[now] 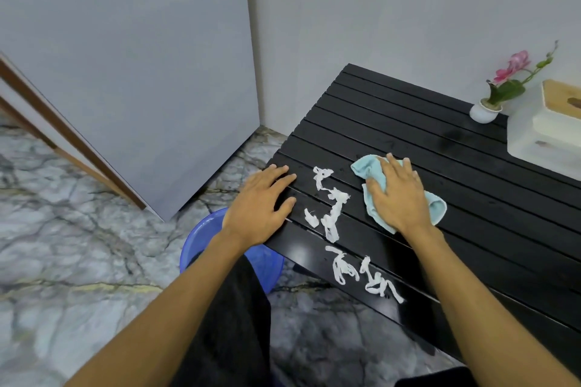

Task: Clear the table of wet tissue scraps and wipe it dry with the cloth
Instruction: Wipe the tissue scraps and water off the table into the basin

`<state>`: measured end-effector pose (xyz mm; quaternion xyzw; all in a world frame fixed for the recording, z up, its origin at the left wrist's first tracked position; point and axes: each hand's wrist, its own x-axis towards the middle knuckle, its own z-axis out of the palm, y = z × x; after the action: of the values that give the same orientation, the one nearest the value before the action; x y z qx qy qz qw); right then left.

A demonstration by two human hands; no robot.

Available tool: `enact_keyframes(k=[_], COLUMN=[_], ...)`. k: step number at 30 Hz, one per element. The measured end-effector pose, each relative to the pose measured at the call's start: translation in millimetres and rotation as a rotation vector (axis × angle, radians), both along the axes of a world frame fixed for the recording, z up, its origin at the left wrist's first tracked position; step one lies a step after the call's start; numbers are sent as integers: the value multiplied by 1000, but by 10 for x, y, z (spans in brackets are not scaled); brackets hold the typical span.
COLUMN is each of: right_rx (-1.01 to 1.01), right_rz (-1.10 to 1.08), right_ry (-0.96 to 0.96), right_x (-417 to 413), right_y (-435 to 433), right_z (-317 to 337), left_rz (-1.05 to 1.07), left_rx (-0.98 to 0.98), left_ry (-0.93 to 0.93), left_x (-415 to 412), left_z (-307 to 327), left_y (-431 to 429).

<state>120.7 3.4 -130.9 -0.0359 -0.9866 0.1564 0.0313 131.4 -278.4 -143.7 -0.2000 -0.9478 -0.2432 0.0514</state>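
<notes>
A black slatted table [440, 141] fills the right half of the head view. Several white wet tissue scraps [330, 204] lie strewn near its left end, and more tissue scraps [367, 276] sit by the front edge. My right hand [397, 195] presses flat on a light blue cloth [366, 168], just right of the scraps. My left hand [261, 207] rests palm down on the table's left corner, fingers spread, holding nothing. Wet marks darken the slats farther back.
A blue plastic basin [264, 264] stands on the marble floor under the table's left corner. At the far right of the table are a small white vase with a pink flower [485, 110] and a white tissue box [547, 129]. Grey walls stand behind.
</notes>
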Motion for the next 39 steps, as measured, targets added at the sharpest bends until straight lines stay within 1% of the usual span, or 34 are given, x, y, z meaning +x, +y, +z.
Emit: enact_keyframes(k=[5, 8, 16, 18, 20, 22, 24, 26, 29, 30, 31, 33, 34, 37, 39], right_rx=[-44, -109, -324, -461, -610, -713, -768, -706, -505, -442, -362, -159, -91, -14, -9], right_rz=[176, 266, 366, 328, 213, 73, -45, -121, -220, -246, -260, -229, -196, -103, -80], right_ry=[-2, -3, -31, -12, 18, 23, 31, 75, 144, 120, 52, -86, -87, -19, -49], right_x=[-291, -352, -122, 4, 115, 222, 416, 765, 1428, 1629, 1800, 2034, 2090, 2049, 1994], right_y=[-228, -317, -587, -648, -646, -536, -308, -25, 318, 407, 477, 587, 643, 764, 767], right_z=[13, 32, 45, 108, 258, 457, 654, 804, 743, 641, 515, 311, 264, 275, 241], left_rz=[8, 9, 8, 1, -9, -11, -16, -23, -32, -32, -31, -34, -36, -38, -36], left_rx=[12, 9, 21, 18, 17, 24, 28, 28, 27, 29, 32, 36, 35, 27, 24], left_ry=[14, 22, 16, 12, 8, 3, 0, -3, -8, -6, -6, -7, -6, 4, 7], left_x=[8, 0, -10, -8, -5, -7, -15, -22, -37, -38, -38, -36, -33, -32, -39], left_z=[-3, -8, -27, -27, -21, -20, -23, -31, -44, -49, -52, -56, -56, -52, -50], left_y=[-5, -14, -23, -27, -28, -35, -42, -46, -56, -55, -55, -53, -50, -45, -47])
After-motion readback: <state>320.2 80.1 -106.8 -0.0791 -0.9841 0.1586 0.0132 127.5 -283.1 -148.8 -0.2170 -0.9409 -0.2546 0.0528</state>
